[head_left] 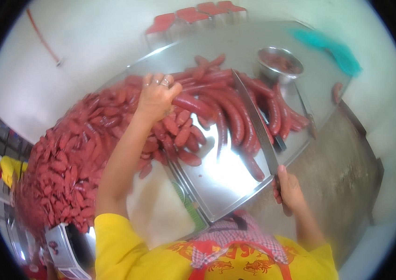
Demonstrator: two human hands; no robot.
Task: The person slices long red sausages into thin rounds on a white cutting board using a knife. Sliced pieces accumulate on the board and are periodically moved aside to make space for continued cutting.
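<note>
My left hand (158, 97), with rings on its fingers, is closed around a thick red sausage (194, 105), lifted among the others. In my right hand (289, 187) is the handle of a long knife (256, 119), its blade pointing away and lying over whole sausages. These whole red sausages (229, 108) are heaped on a shiny metal tray (221, 201) in front of me. Beneath my left forearm spreads a large pile of sausage pieces (78, 156), cut at a slant.
A white cutting board (158, 205) with a green edge lies near me. Beyond are a metal bowl (260, 71) of reddish bits, a second knife (306, 108) and a teal plastic bag (333, 49). Red stools (192, 15) line the wall. At far left is a person in yellow (11, 169).
</note>
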